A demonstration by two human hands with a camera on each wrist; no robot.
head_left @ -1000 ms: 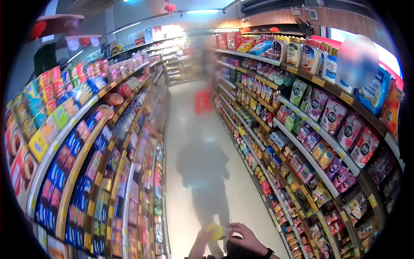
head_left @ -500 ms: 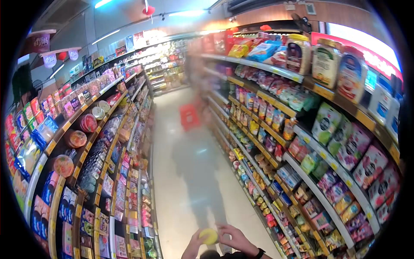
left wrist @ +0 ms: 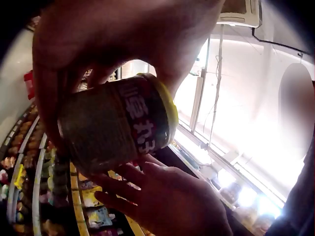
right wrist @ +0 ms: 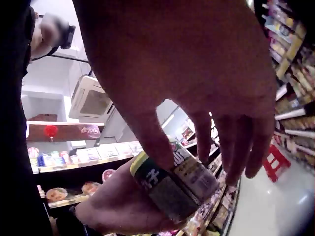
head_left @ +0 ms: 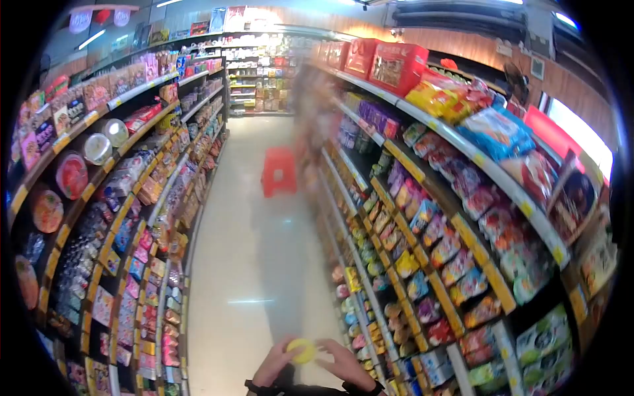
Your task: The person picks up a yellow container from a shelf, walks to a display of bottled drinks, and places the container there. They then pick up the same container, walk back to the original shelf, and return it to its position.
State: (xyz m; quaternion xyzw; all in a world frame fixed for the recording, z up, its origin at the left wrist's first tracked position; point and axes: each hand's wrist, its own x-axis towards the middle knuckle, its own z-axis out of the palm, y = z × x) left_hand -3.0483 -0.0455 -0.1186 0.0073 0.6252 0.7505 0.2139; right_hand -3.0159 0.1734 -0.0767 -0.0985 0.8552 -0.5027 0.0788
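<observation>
A clear jar with a yellow lid (head_left: 302,351) is held low in front of me by my left hand (head_left: 272,364). In the left wrist view the jar (left wrist: 101,125) lies tilted on its side, its dark label printed with pale characters. Fingers and thumb of the left hand (left wrist: 118,34) curl round it. My right hand (head_left: 345,364) is beside the lid with fingers spread. Its thumb overlaps the jar (right wrist: 172,194) in the right wrist view, while the other fingers of the right hand (right wrist: 187,73) hang loosely apart.
Packed snack shelves line the aisle on the left (head_left: 125,218) and right (head_left: 422,224). A red stool (head_left: 279,173) stands on the pale floor (head_left: 241,251) ahead, close to the right-hand shelves. More stocked shelves (head_left: 264,72) cross the far end.
The stool and the far shelves have come closer, and the goods alongside have slid back past me. Both hands and the jar have shifted left in the head view; the left hand keeps its grip.
</observation>
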